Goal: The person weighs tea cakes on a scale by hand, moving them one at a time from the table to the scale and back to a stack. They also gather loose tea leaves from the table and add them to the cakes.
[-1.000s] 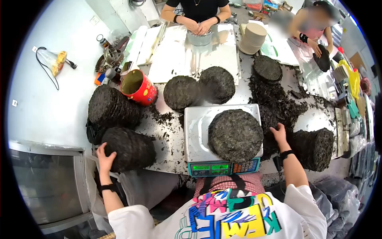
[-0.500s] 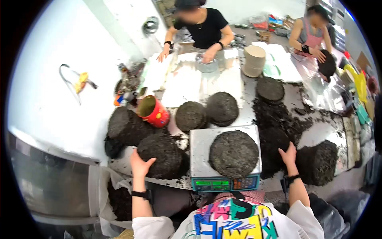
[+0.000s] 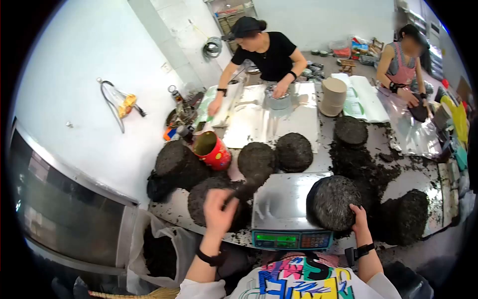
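My right hand (image 3: 359, 218) grips the lower right edge of a dark round cake (image 3: 336, 203), which is slightly tilted over the right edge of the digital scale (image 3: 279, 199). The scale's metal plate is otherwise bare and its green display is lit. My left hand (image 3: 219, 213) is closed over the front left dark cake (image 3: 201, 197), left of the scale. From its fingers a blurred dark thing extends up and right; what it is cannot be made out. Two more round cakes (image 3: 256, 162) (image 3: 294, 152) lie behind the scale.
A red can (image 3: 215, 152) stands at the left rear beside another dark cake (image 3: 174, 162). Loose dark crumbs (image 3: 353, 157) cover the table's right part. Across the table, one person (image 3: 266, 57) touches a metal pot (image 3: 279, 102); another (image 3: 402, 67) handles a dark cake.
The cake on the scale has shifted right and tilted, with my right hand now on it. My left hand has closed on a dark thing and moved inward. The camera view has shifted.
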Action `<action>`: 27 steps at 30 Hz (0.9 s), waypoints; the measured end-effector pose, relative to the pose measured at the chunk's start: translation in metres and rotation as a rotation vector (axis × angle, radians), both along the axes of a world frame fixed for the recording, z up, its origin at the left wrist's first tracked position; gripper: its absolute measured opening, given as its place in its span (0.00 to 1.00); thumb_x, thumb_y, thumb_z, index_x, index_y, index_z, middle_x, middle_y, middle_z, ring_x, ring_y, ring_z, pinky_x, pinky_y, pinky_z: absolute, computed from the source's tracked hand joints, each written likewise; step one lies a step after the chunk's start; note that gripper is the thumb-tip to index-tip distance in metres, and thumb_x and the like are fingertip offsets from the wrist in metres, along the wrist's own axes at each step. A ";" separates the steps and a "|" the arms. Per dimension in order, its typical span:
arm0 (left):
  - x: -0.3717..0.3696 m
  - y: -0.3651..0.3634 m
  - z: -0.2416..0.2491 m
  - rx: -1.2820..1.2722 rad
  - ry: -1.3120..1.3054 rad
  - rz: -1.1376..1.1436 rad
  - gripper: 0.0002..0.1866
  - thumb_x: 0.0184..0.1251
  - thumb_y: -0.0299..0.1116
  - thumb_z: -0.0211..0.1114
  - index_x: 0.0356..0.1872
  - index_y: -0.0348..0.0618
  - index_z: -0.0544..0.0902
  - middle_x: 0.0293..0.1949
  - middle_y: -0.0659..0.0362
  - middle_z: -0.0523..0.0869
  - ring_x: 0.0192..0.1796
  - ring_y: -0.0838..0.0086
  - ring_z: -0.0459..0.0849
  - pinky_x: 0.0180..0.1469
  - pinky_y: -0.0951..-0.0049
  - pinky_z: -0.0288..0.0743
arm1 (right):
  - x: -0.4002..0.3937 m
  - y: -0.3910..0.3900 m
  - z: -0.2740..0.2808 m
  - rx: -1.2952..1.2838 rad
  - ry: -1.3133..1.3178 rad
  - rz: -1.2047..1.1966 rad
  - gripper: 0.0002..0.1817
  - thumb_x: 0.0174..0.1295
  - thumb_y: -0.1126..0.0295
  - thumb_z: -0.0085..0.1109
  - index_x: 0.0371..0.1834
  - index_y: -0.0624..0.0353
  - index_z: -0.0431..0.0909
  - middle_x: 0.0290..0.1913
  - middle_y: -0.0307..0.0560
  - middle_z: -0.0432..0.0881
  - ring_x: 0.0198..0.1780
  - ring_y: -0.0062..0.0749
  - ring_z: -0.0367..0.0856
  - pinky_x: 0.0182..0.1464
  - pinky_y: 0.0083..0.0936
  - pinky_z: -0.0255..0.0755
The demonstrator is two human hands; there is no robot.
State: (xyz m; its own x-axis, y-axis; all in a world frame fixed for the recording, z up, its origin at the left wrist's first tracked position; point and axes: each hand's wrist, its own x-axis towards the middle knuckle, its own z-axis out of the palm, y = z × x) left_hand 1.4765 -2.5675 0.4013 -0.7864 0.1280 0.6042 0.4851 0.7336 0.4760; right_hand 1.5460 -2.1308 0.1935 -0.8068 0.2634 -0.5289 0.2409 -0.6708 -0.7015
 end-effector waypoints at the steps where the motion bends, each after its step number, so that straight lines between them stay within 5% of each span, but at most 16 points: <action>1: 0.009 0.025 -0.022 -0.041 0.000 -0.130 0.13 0.45 0.23 0.67 0.36 0.45 0.83 0.32 0.57 0.78 0.34 0.62 0.77 0.35 0.67 0.71 | 0.004 0.014 -0.018 -0.103 0.023 -0.082 0.22 0.55 0.72 0.60 0.54 0.64 0.71 0.49 0.53 0.79 0.49 0.44 0.79 0.54 0.40 0.72; 3: 0.018 0.066 -0.070 -0.205 -0.127 -0.476 0.17 0.44 0.23 0.65 0.38 0.53 0.84 0.33 0.62 0.78 0.37 0.64 0.79 0.37 0.64 0.69 | 0.018 0.018 -0.001 -0.320 0.046 -0.212 0.21 0.57 0.69 0.58 0.53 0.64 0.72 0.50 0.52 0.79 0.50 0.44 0.78 0.55 0.41 0.71; 4: 0.022 0.091 -0.098 -0.180 0.003 -0.549 0.20 0.35 0.22 0.65 0.37 0.49 0.84 0.32 0.60 0.79 0.37 0.63 0.79 0.36 0.64 0.71 | 0.018 0.012 0.016 -0.359 0.062 -0.207 0.20 0.58 0.68 0.57 0.53 0.64 0.72 0.50 0.51 0.79 0.50 0.44 0.78 0.55 0.41 0.71; 5: 0.030 0.109 -0.103 -0.239 -0.007 -0.565 0.17 0.38 0.25 0.68 0.36 0.48 0.84 0.32 0.60 0.80 0.35 0.62 0.80 0.35 0.63 0.72 | 0.018 0.004 0.028 -0.401 0.079 -0.201 0.19 0.58 0.68 0.57 0.53 0.63 0.73 0.51 0.51 0.79 0.51 0.44 0.78 0.55 0.40 0.71; 10: 0.051 0.098 -0.158 -0.047 -0.105 -0.672 0.06 0.44 0.29 0.70 0.25 0.45 0.82 0.28 0.57 0.81 0.32 0.60 0.80 0.33 0.64 0.73 | -0.005 -0.068 0.049 -0.105 0.048 -0.054 0.22 0.60 0.66 0.57 0.56 0.64 0.71 0.52 0.49 0.78 0.53 0.39 0.76 0.56 0.35 0.69; 12: 0.053 0.067 -0.152 -0.016 -0.125 -0.397 0.07 0.52 0.28 0.65 0.17 0.43 0.78 0.18 0.56 0.75 0.24 0.60 0.75 0.29 0.63 0.69 | -0.003 -0.092 0.062 0.064 0.068 -0.081 0.20 0.62 0.71 0.56 0.57 0.65 0.69 0.51 0.48 0.77 0.54 0.32 0.73 0.56 0.29 0.67; 16: 0.060 0.017 -0.152 0.301 -0.323 0.048 0.11 0.63 0.27 0.54 0.21 0.36 0.77 0.22 0.52 0.74 0.25 0.62 0.75 0.29 0.69 0.67 | 0.041 -0.051 -0.001 0.825 0.168 -0.026 0.17 0.63 0.75 0.53 0.56 0.61 0.70 0.48 0.44 0.77 0.50 0.26 0.75 0.54 0.23 0.68; 19: 0.067 0.000 -0.157 0.517 -0.413 0.166 0.14 0.71 0.31 0.51 0.28 0.35 0.78 0.22 0.61 0.74 0.26 0.78 0.71 0.30 0.76 0.65 | 0.099 -0.012 -0.083 0.682 -0.037 0.243 0.11 0.59 0.73 0.56 0.45 0.58 0.76 0.33 0.34 0.77 0.33 0.18 0.74 0.34 0.17 0.66; 21: 0.064 -0.007 -0.157 0.625 -0.470 0.150 0.14 0.73 0.34 0.50 0.32 0.36 0.78 0.24 0.64 0.75 0.28 0.81 0.71 0.31 0.79 0.64 | 0.138 -0.003 -0.119 0.750 -0.290 0.549 0.14 0.58 0.75 0.56 0.48 0.60 0.76 0.33 0.37 0.79 0.35 0.23 0.76 0.40 0.21 0.71; 24: 0.048 -0.010 -0.143 0.736 -0.491 0.142 0.13 0.73 0.37 0.51 0.40 0.37 0.79 0.29 0.63 0.78 0.31 0.81 0.75 0.36 0.79 0.70 | 0.144 -0.002 -0.129 0.662 -0.302 0.386 0.13 0.59 0.73 0.55 0.48 0.59 0.77 0.33 0.37 0.80 0.34 0.23 0.76 0.39 0.20 0.71; 27: 0.018 0.002 -0.133 0.805 -0.578 0.072 0.13 0.73 0.36 0.52 0.47 0.38 0.78 0.35 0.61 0.82 0.36 0.80 0.78 0.42 0.78 0.74 | 0.084 -0.014 -0.050 0.497 -0.075 0.168 0.13 0.64 0.70 0.52 0.50 0.58 0.76 0.36 0.38 0.80 0.35 0.22 0.78 0.38 0.21 0.74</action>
State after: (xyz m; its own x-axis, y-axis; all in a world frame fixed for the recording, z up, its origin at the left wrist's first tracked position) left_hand 1.4943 -2.5653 0.2678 -0.9773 -0.2117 0.0118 -0.0111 0.1065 0.9942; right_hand 1.6300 -2.1452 0.1433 -0.8242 0.3678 -0.4306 0.3777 -0.2094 -0.9019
